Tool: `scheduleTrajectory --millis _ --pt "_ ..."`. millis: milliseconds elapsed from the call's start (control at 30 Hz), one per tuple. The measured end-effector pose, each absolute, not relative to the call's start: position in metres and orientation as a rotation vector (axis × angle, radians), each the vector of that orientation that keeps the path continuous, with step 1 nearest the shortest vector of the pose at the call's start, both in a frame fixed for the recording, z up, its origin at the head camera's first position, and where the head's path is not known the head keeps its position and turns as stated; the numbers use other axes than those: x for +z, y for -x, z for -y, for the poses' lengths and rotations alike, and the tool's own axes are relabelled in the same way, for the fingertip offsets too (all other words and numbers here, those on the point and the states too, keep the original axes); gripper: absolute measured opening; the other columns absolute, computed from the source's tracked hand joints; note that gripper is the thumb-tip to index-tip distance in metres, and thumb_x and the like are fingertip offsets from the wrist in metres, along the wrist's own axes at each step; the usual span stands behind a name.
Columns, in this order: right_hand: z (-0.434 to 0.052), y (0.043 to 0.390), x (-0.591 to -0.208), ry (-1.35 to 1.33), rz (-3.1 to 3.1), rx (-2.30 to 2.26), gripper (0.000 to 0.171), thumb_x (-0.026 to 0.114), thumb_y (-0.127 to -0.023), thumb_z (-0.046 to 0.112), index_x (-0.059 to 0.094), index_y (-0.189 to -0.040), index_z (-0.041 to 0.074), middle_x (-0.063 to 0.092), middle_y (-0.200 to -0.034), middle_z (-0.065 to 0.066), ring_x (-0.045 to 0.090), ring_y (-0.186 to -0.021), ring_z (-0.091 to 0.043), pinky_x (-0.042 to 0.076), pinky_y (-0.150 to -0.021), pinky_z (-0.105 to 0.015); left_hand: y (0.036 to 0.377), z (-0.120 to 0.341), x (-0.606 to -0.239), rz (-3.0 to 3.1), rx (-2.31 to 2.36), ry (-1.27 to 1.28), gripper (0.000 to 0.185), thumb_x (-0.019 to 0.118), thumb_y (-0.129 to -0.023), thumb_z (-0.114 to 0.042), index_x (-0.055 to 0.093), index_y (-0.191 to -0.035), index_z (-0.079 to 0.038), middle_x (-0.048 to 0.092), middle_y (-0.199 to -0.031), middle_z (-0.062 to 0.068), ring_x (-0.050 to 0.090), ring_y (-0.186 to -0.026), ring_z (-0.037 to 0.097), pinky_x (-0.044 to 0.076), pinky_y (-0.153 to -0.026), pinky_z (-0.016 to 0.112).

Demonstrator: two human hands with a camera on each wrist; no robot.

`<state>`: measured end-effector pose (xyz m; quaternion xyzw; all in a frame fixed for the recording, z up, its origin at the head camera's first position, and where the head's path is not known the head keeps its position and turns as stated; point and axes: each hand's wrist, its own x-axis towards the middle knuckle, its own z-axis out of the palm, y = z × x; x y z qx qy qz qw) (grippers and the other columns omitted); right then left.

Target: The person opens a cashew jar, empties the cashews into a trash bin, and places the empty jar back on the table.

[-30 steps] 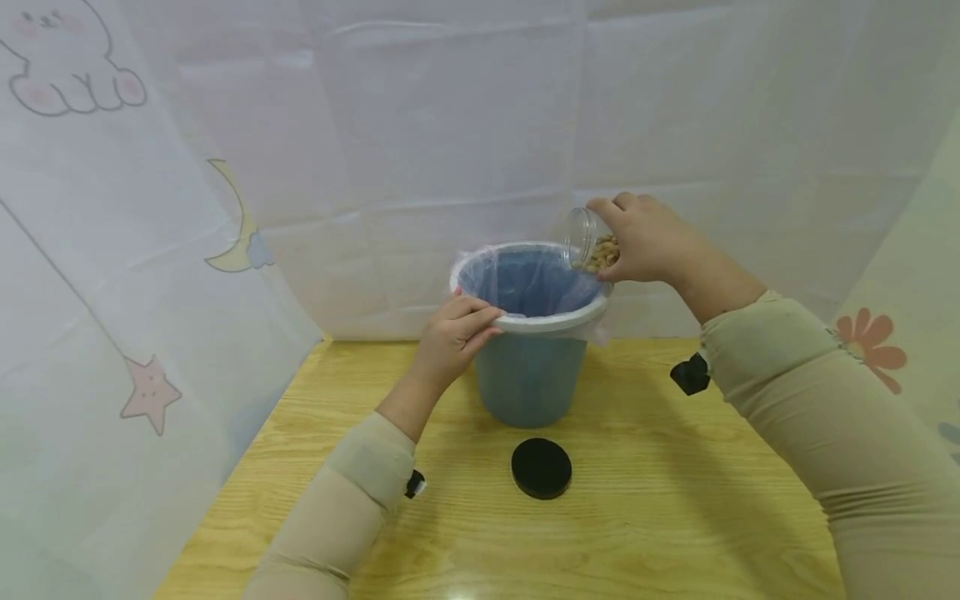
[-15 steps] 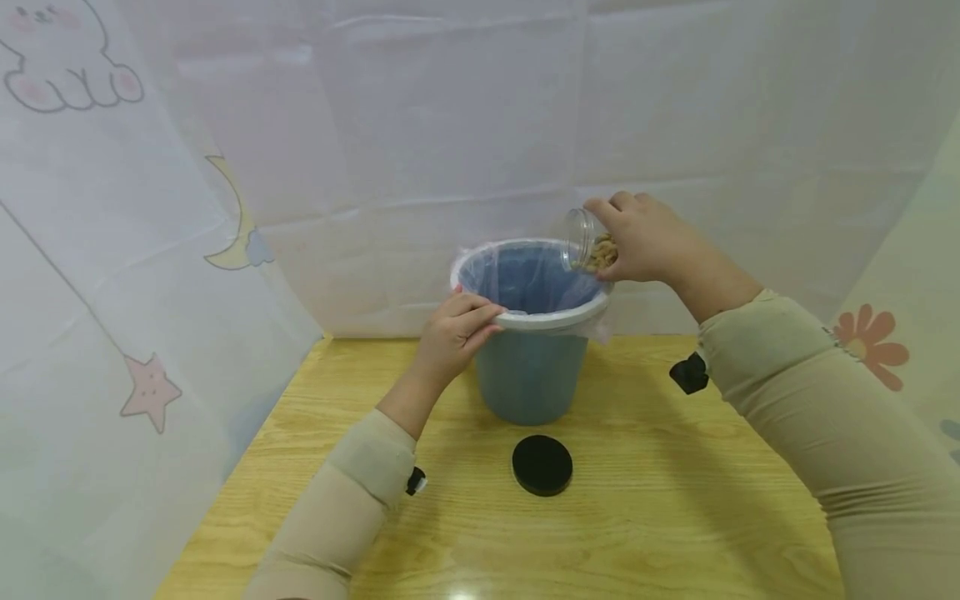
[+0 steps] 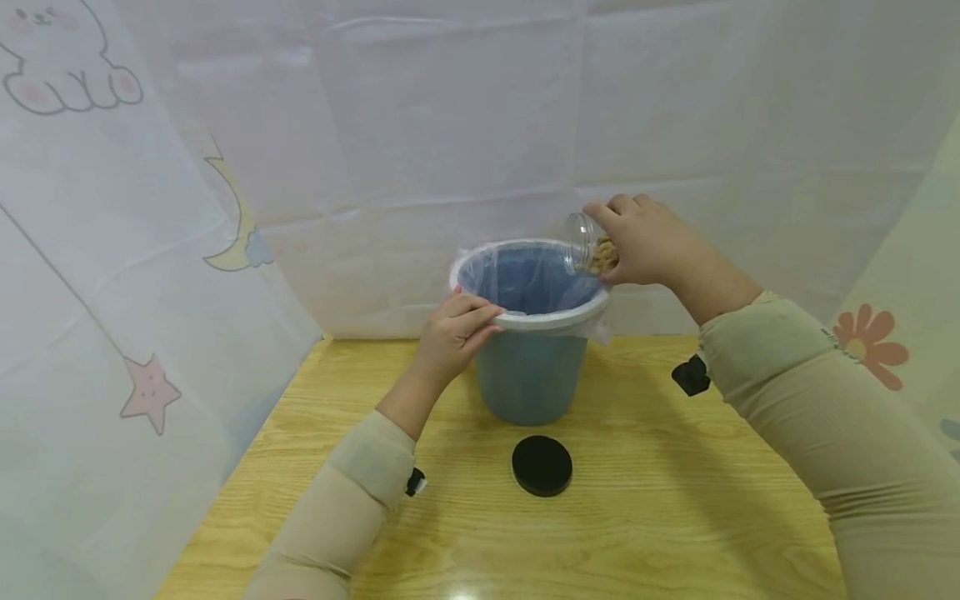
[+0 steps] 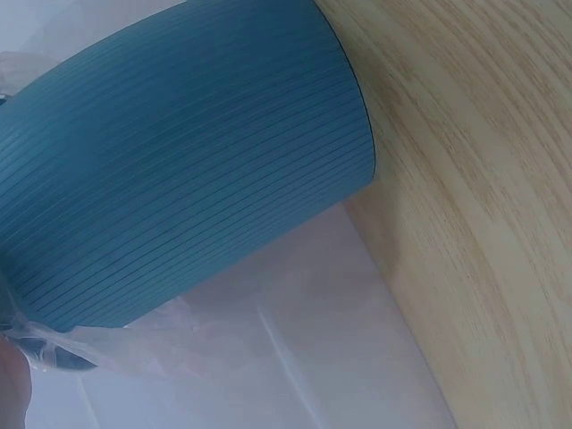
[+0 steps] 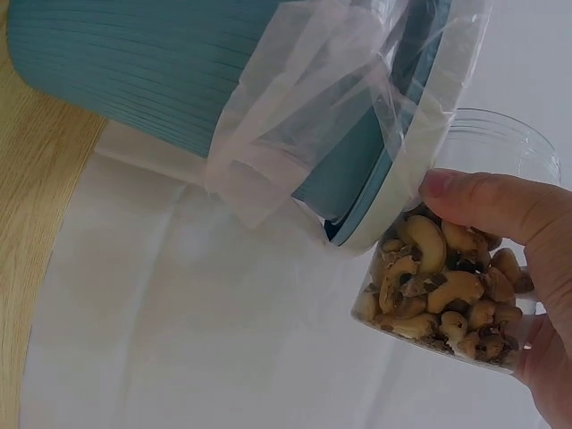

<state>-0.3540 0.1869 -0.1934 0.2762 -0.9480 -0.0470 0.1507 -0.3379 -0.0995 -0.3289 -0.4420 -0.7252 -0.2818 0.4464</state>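
Observation:
A blue ribbed bin (image 3: 532,379) (image 4: 179,170) (image 5: 134,80) with a white rim and a clear plastic liner stands on the wooden table (image 3: 675,500). My left hand (image 3: 453,333) grips the bin's near-left rim. My right hand (image 3: 645,237) (image 5: 514,232) holds a clear jar (image 3: 588,246) (image 5: 447,286) of cashew nuts, tilted mouth-down over the bin's right rim. The nuts sit inside the jar. A black round lid (image 3: 542,466) lies on the table in front of the bin.
White translucent curtains with cartoon prints (image 3: 150,250) close in the table on the left, back and right. Wood surface (image 4: 483,223) stretches in front of and beside the bin.
The right hand and the jar have shifted very slightly. The left hand stays on the rim.

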Motion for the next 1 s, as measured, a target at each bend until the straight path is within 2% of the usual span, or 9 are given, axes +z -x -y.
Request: scheduleTrajectory --millis 1000 --pt "-0.1903 0.3569 -0.1959 -0.82 2.654 -0.266 0.099 0.083 -0.065 0.032 0.025 -0.141 0.008 0.039 -0.126 -0.025 0.036 -0.114 -0.046 0.03 -0.095 -0.06 0.3375 0.0997 -0.3268 1.785 -0.695 1.106 0.023 0.072 -0.078 -0.016 0.071 -0.1 -0.007 0.065 -0.093 0.003 0.058 -0.083 0.015 0.036 -0.097 0.05"
